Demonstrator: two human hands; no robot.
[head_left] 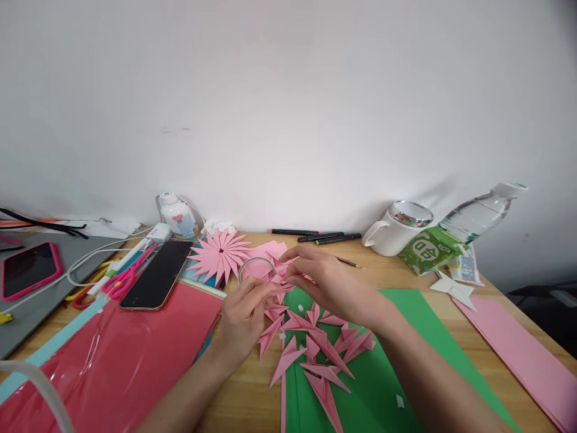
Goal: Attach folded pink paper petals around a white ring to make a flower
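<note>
Over the near edge of a green paper sheet [415, 319], my left hand [244, 316] pinches folded pink paper [283, 281] between thumb and fingers. My right hand [322, 276] reaches in from the other side, its bent fingertips closed on the same folded paper; the fingers hide part of it. Several loose pink folded points [327, 352] lie below the hands, mostly on the green sheet. Just beyond my left hand is a clear ring, apparently a tape roll [256, 259]. A pink paper rosette with many points [220, 251] sits behind it.
On the left are a black phone [157, 276], pink scissors [128, 276], red wrapped paper [157, 355], a white bottle [178, 215] and a pink-cased phone [31, 270]. Pens [322, 237] lie by the wall. A white mug [394, 231], water bottle [480, 213] and pink sheets [518, 355] are right.
</note>
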